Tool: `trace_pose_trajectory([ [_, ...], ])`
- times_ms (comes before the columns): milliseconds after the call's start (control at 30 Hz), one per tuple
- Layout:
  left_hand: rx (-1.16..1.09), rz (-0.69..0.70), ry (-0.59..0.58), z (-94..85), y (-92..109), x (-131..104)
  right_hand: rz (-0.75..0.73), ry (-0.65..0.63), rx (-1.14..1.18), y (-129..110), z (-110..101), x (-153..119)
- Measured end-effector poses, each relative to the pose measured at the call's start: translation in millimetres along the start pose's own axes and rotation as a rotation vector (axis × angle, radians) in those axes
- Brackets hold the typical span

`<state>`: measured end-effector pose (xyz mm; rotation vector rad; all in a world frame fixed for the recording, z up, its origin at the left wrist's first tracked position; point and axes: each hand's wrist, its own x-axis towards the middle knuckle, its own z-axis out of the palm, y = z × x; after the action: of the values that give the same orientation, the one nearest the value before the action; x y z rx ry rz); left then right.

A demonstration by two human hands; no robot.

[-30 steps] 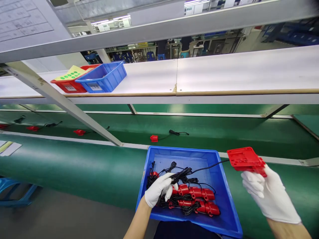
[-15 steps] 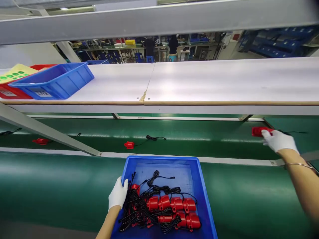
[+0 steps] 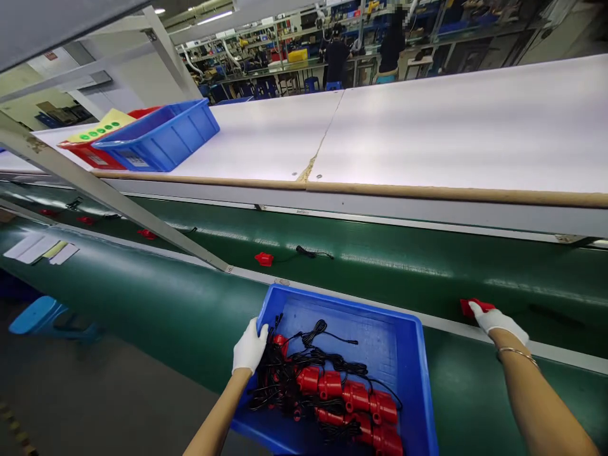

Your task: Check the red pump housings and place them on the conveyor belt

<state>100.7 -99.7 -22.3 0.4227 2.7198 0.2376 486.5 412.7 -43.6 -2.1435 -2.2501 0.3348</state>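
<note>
My left hand [image 3: 250, 347], in a white glove, is closed over the left rim of a blue plastic bin [image 3: 412, 354]. Inside the bin lie several red plastic housings [image 3: 356, 396] in rows, with bundled black cables [image 3: 285, 386] heaped mostly along the left side. Off to the right, my gloved right hand [image 3: 498, 323] grips another red plastic housing [image 3: 470, 308] low over the green belt. A dark cable trails to the right of that hand, blurred. What the fingers underneath are doing is hidden.
Along the belt [image 3: 399, 272] lie a red housing [image 3: 264, 259] with its cable and several more farther left. A white shelf [image 3: 427, 139] runs above, carrying a blue box [image 3: 161, 139] and a red box [image 3: 85, 154]. A slanted post [image 3: 118, 206] stands left. People are in the background.
My view has turned left and tilted. The right hand, still holding the red housing, has come nearer to the bin. My left hand stays on the bin's rim.
</note>
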Motion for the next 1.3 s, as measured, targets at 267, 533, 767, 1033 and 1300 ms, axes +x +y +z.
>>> trace_pose_trajectory([
  [267,-0.046,0.032,0.004,2.4,-3.5,-0.4,-0.349,-0.249,0.044,-49.4,-4.1,-164.2],
  [533,-0.127,0.063,-0.02,-0.5,-8.4,-2.1,-0.495,-0.781,-0.206,-77.1,65.5,-327.5],
  [767,-0.227,0.091,-0.005,-2.5,-12.4,-0.2,-0.417,-0.809,-0.117,-61.4,56.0,-352.2],
  [1033,-0.428,0.346,0.154,-3.5,23.9,-45.0,-0.4,-0.693,0.128,-83.5,9.9,-312.2],
  [1300,-0.983,0.803,-0.547,-3.0,98.7,-140.6,-0.598,-0.732,0.635,-128.4,-92.4,-319.5],
])
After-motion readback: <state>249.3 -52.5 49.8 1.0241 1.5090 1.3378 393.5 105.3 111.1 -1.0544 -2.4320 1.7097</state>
